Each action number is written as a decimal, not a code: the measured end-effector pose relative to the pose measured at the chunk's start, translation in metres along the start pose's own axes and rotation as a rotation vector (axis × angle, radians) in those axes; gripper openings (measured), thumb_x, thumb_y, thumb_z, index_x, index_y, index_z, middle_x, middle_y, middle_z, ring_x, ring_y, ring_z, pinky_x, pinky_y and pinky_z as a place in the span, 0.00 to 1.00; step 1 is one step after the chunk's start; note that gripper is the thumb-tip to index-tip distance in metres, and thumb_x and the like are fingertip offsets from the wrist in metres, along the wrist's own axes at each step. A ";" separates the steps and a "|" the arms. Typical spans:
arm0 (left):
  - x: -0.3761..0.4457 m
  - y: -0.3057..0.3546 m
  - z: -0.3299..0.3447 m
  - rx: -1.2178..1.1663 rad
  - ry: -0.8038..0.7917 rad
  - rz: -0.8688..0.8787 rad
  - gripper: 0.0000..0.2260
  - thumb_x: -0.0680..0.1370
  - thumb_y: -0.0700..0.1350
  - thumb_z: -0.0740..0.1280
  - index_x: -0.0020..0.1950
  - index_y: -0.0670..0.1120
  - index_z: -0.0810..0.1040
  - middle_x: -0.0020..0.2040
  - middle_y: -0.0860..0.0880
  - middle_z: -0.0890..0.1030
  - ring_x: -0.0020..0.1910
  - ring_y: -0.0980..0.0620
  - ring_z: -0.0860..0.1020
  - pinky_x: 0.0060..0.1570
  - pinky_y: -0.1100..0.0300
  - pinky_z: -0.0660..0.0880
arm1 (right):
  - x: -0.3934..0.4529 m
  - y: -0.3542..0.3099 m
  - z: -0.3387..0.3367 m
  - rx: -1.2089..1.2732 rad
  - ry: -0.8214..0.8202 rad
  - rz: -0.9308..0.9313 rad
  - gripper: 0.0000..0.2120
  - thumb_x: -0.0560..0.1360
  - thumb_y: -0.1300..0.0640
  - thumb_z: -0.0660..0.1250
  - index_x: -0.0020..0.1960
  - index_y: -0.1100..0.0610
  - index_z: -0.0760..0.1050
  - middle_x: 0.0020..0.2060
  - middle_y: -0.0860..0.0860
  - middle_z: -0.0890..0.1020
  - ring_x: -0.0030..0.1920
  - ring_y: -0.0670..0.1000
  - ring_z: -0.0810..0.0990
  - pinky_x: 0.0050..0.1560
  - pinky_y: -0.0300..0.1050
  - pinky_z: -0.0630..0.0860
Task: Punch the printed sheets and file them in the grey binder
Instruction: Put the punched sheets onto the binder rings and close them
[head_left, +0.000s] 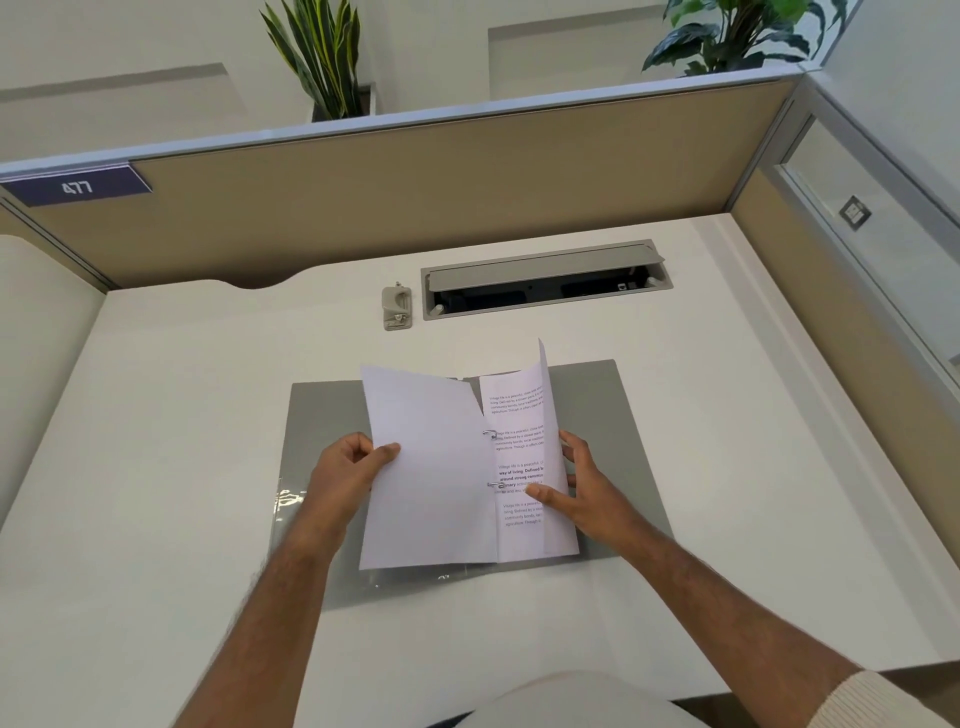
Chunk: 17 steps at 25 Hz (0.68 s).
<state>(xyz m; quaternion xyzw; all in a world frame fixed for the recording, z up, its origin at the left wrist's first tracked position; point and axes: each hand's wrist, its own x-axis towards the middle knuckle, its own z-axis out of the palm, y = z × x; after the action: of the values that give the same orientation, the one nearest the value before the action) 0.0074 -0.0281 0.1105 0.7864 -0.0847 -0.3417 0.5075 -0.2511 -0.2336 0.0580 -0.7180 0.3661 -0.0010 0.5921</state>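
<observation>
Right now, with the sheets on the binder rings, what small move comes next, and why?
Probably lay the sheet in the left hand flat to the left. The printed sheets already sit on both rings of the open grey binder, and the hole punch stands aside.

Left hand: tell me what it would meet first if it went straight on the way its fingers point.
Probably nothing new: the left hand already grips the blank sheet; beyond it lie the binder rings, though depth is unclear.
</observation>
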 end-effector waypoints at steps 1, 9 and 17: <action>0.001 -0.006 -0.004 0.005 0.019 -0.005 0.18 0.78 0.46 0.76 0.35 0.48 0.70 0.34 0.50 0.76 0.35 0.50 0.72 0.37 0.57 0.67 | 0.000 0.000 0.000 0.000 -0.001 0.001 0.46 0.73 0.41 0.76 0.79 0.43 0.50 0.73 0.39 0.66 0.68 0.49 0.76 0.67 0.51 0.78; 0.018 -0.051 -0.016 0.137 0.126 -0.098 0.13 0.78 0.49 0.77 0.43 0.44 0.76 0.40 0.47 0.79 0.40 0.46 0.76 0.39 0.56 0.71 | 0.000 0.001 0.000 -0.006 0.016 -0.002 0.46 0.72 0.42 0.77 0.79 0.44 0.51 0.72 0.39 0.66 0.70 0.50 0.75 0.70 0.54 0.75; -0.006 -0.029 0.061 0.278 0.012 0.190 0.03 0.79 0.44 0.75 0.48 0.47 0.82 0.46 0.48 0.85 0.43 0.50 0.80 0.47 0.56 0.76 | 0.000 0.001 0.001 0.043 0.031 -0.027 0.43 0.72 0.44 0.78 0.77 0.42 0.53 0.72 0.39 0.68 0.68 0.48 0.77 0.66 0.47 0.78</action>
<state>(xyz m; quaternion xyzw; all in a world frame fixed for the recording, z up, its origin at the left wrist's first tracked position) -0.0413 -0.0565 0.0734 0.8396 -0.2019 -0.2725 0.4244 -0.2514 -0.2333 0.0569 -0.7098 0.3653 -0.0283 0.6016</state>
